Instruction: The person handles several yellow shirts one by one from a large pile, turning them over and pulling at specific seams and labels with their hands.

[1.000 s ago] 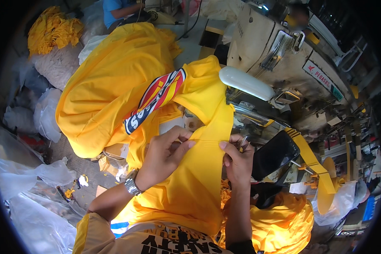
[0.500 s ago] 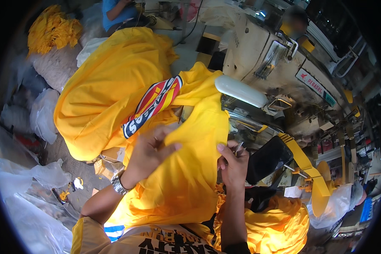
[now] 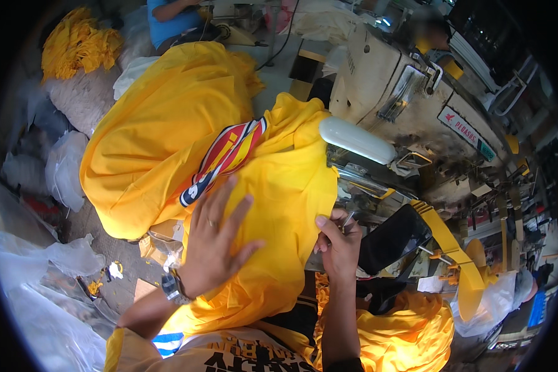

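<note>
Yellow fabric [image 3: 279,192] with a red, white and dark printed patch [image 3: 226,155] drapes from the sewing machine [image 3: 378,80] down across my lap. My left hand [image 3: 214,245], with a ring and a metal wristwatch, lies over the cloth, its fingers spread. At the cloth's right edge my right hand [image 3: 340,242] is closed, thumb and forefinger pinching the yellow fabric. A thin metal piece [image 3: 349,217] sticks up from that hand's fingers; its kind is not clear. The white rounded machine part [image 3: 358,140] is just beyond the fabric's upper right edge.
A large yellow fabric heap [image 3: 161,130] bulges at the left. Beside my right hand are a black panel [image 3: 394,239] and a curved yellow strip [image 3: 446,239]. More yellow cloth [image 3: 403,328] lies lower right, plastic bags [image 3: 49,316] lower left. A person in blue [image 3: 173,22] sits far back.
My left hand has opened out, its fingers now spread flat over the cloth. The fabric's lower right edge has drawn leftward. My right hand keeps its pinch almost in place.
</note>
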